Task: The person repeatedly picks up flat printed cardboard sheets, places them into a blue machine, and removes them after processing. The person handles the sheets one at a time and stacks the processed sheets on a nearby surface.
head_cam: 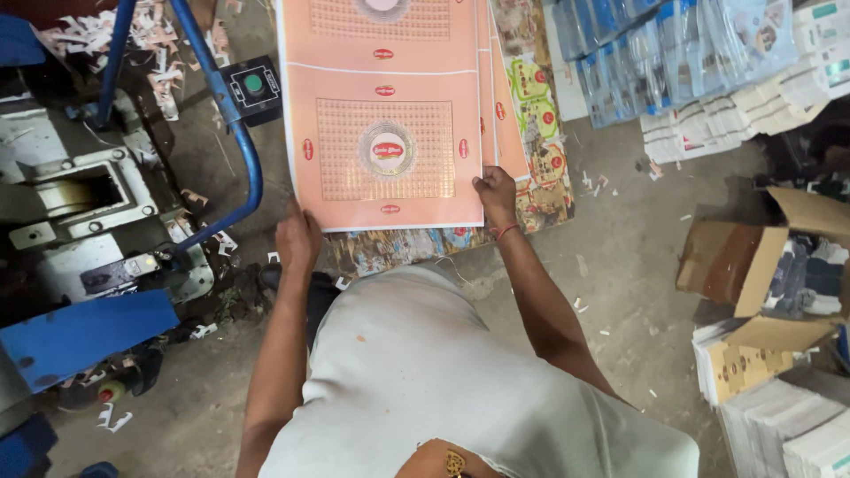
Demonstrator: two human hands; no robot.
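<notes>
Gripping a stack of large peach printed sheets (387, 115) at its near edge, a person looks down at the floor. The left hand (297, 239), at 7 o'clock of the stack, curls its fingers onto the corner. The right hand (496, 196), at 5 o'clock, pinches the edge. A blue-framed cutting machine (88, 221) stands at 9 o'clock, and an open cardboard box (735, 265) at 3 o'clock.

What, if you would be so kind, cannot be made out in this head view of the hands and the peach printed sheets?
- Peach printed sheets: far end cut off by the top edge.
- Left hand: fingertips at the sheet's corner; grip unclear.
- Right hand: fingertips hidden among the sheet edges.
- Sheets underneath: mostly covered by the top sheet.
- Cardboard box: contents too dim.
</notes>
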